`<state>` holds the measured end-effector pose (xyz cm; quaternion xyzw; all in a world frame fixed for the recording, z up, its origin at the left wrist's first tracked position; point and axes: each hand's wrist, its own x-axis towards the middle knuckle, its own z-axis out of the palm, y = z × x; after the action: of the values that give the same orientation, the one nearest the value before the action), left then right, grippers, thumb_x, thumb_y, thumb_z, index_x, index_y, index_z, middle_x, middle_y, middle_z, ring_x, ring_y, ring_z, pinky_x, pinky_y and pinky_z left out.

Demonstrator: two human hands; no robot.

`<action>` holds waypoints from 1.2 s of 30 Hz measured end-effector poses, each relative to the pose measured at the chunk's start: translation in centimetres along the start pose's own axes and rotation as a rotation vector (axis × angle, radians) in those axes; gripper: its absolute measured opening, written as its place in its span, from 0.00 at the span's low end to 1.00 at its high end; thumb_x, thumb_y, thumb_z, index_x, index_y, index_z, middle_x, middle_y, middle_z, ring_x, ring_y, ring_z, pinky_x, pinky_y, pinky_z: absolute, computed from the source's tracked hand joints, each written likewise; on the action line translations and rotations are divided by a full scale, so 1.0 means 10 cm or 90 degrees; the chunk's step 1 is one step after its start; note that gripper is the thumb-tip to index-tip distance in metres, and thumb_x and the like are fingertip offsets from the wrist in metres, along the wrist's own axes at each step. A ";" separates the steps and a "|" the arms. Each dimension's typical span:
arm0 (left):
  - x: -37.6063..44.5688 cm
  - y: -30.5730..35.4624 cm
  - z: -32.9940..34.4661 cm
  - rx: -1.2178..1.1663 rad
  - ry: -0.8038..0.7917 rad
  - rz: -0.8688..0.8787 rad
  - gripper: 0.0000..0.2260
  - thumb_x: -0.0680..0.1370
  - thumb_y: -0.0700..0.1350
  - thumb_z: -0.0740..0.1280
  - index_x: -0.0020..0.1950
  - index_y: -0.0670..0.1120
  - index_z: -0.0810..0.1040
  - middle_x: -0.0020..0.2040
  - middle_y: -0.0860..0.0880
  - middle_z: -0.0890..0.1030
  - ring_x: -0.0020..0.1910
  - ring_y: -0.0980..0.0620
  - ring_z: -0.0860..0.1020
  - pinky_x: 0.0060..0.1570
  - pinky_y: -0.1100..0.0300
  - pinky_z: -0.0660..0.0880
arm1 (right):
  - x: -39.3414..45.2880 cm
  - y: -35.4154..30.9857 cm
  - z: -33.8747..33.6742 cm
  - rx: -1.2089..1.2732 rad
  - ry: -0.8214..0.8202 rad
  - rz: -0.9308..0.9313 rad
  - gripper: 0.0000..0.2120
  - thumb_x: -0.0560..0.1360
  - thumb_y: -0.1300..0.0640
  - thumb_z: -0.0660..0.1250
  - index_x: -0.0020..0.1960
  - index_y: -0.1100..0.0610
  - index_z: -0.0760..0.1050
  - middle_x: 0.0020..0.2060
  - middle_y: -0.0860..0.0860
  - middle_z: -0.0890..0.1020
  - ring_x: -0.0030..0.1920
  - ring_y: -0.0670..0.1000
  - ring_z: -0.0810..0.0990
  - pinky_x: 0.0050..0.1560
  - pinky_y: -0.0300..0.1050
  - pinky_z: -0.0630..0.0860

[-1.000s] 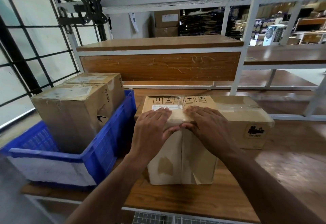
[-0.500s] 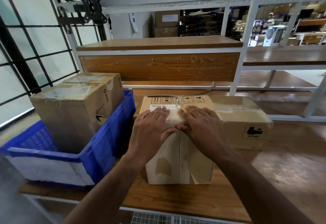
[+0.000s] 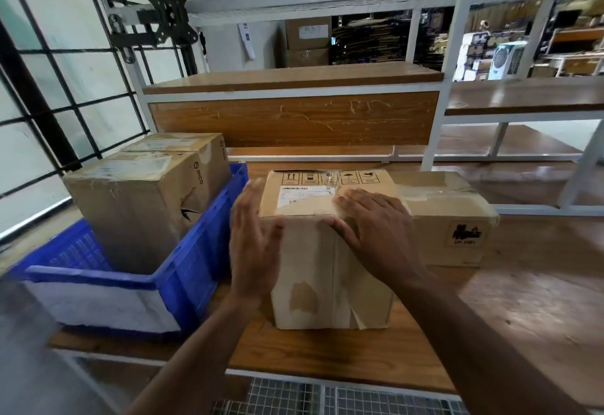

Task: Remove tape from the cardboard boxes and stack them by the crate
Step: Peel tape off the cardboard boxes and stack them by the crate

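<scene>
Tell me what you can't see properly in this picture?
- Head view: the label on the middle box has print too small to read.
- The right hand covers part of that box's top seam, so the tape there is hidden.
- The left hand is blurred; whether it touches the box is unclear.
- The crate wall hides the bottoms of the two boxes inside.
- The right box is partly behind the middle one.
</scene>
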<state>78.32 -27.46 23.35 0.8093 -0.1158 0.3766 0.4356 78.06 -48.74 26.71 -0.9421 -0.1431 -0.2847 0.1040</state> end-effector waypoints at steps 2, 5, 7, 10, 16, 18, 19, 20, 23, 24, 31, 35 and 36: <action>-0.14 -0.06 0.00 -0.062 0.101 -0.171 0.28 0.81 0.67 0.52 0.77 0.53 0.64 0.74 0.53 0.68 0.71 0.61 0.66 0.69 0.57 0.66 | -0.05 0.03 -0.03 0.017 0.017 0.011 0.32 0.80 0.32 0.46 0.69 0.50 0.75 0.66 0.50 0.78 0.67 0.51 0.75 0.67 0.51 0.68; -0.39 -0.43 0.09 -0.122 0.045 -0.492 0.21 0.84 0.59 0.57 0.73 0.51 0.69 0.65 0.50 0.75 0.65 0.52 0.74 0.63 0.51 0.71 | -0.17 0.06 -0.08 0.059 0.058 0.040 0.31 0.80 0.33 0.48 0.67 0.52 0.76 0.64 0.50 0.79 0.66 0.51 0.76 0.66 0.49 0.68; -0.57 -0.72 0.19 -0.248 -0.046 -0.743 0.25 0.79 0.65 0.64 0.70 0.52 0.72 0.62 0.45 0.79 0.59 0.45 0.79 0.58 0.46 0.75 | -0.25 0.07 -0.12 0.073 0.110 0.071 0.27 0.81 0.36 0.51 0.64 0.53 0.77 0.61 0.51 0.81 0.63 0.50 0.77 0.64 0.49 0.69; -0.75 -0.70 0.29 -0.403 -0.189 -0.851 0.20 0.79 0.61 0.66 0.63 0.48 0.77 0.58 0.40 0.82 0.53 0.43 0.82 0.57 0.43 0.78 | -0.33 0.10 -0.21 0.068 0.160 0.118 0.25 0.81 0.38 0.51 0.61 0.53 0.76 0.56 0.51 0.82 0.58 0.50 0.79 0.61 0.49 0.70; -0.75 -0.49 0.34 -0.614 -0.192 -0.853 0.29 0.74 0.61 0.71 0.68 0.44 0.76 0.61 0.36 0.82 0.61 0.38 0.81 0.67 0.39 0.73 | -0.39 0.31 -0.38 0.079 0.145 0.175 0.33 0.77 0.27 0.45 0.59 0.52 0.72 0.54 0.51 0.80 0.54 0.52 0.78 0.55 0.50 0.73; -0.73 -0.46 0.40 -0.531 -0.181 -0.779 0.34 0.72 0.65 0.73 0.69 0.44 0.74 0.60 0.39 0.83 0.60 0.40 0.82 0.65 0.39 0.74 | -0.42 0.36 -0.43 0.096 0.145 0.148 0.37 0.77 0.26 0.44 0.66 0.53 0.70 0.61 0.54 0.78 0.59 0.54 0.77 0.57 0.50 0.72; -0.71 -0.40 0.40 -0.490 -0.183 -0.733 0.37 0.70 0.67 0.74 0.70 0.45 0.73 0.60 0.41 0.83 0.59 0.42 0.82 0.63 0.41 0.77 | -0.43 0.39 -0.45 0.115 0.150 0.145 0.37 0.77 0.27 0.44 0.69 0.53 0.69 0.63 0.54 0.77 0.60 0.55 0.76 0.57 0.50 0.72; -0.67 -0.32 0.39 -0.466 -0.171 -0.687 0.36 0.71 0.66 0.73 0.71 0.45 0.73 0.60 0.43 0.83 0.58 0.43 0.83 0.59 0.43 0.79 | -0.44 0.41 -0.46 0.141 0.159 0.153 0.38 0.76 0.27 0.45 0.71 0.53 0.68 0.64 0.55 0.77 0.60 0.55 0.77 0.57 0.51 0.74; -0.53 -0.07 0.25 -0.375 -0.121 -0.567 0.23 0.77 0.61 0.67 0.66 0.48 0.73 0.56 0.45 0.82 0.52 0.45 0.83 0.45 0.51 0.81 | -0.47 0.47 -0.48 0.234 0.206 0.182 0.40 0.76 0.25 0.47 0.71 0.54 0.69 0.60 0.55 0.80 0.53 0.53 0.82 0.45 0.54 0.82; -0.47 0.03 0.16 -0.349 -0.105 -0.525 0.22 0.77 0.60 0.67 0.66 0.49 0.72 0.56 0.45 0.81 0.51 0.45 0.83 0.43 0.53 0.80 | -0.48 0.49 -0.49 0.260 0.220 0.185 0.40 0.75 0.25 0.48 0.71 0.54 0.69 0.58 0.55 0.81 0.49 0.51 0.83 0.40 0.53 0.83; 0.01 0.34 -0.41 -0.094 0.015 -0.292 0.20 0.80 0.59 0.62 0.65 0.48 0.71 0.52 0.53 0.77 0.47 0.58 0.76 0.38 0.64 0.70 | -0.45 0.46 -0.40 0.433 0.272 0.164 0.33 0.79 0.31 0.50 0.63 0.58 0.75 0.49 0.51 0.83 0.43 0.42 0.81 0.34 0.34 0.76; 0.23 0.34 -0.57 -0.098 0.101 -0.204 0.20 0.82 0.61 0.61 0.66 0.48 0.73 0.52 0.56 0.78 0.48 0.62 0.78 0.40 0.66 0.72 | -0.30 0.38 -0.35 0.574 0.272 0.145 0.27 0.79 0.38 0.55 0.62 0.59 0.74 0.48 0.48 0.81 0.46 0.38 0.80 0.36 0.30 0.75; 0.28 0.35 -0.59 -0.105 0.109 -0.182 0.21 0.81 0.60 0.61 0.67 0.48 0.72 0.53 0.56 0.79 0.48 0.65 0.79 0.41 0.68 0.73 | -0.25 0.37 -0.34 0.600 0.269 0.141 0.25 0.79 0.39 0.57 0.63 0.58 0.73 0.49 0.47 0.81 0.47 0.39 0.81 0.37 0.31 0.76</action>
<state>75.44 -24.44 29.48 0.7442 0.0069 0.3675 0.5577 75.51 -53.66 27.68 -0.7250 -0.1312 -0.3604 0.5721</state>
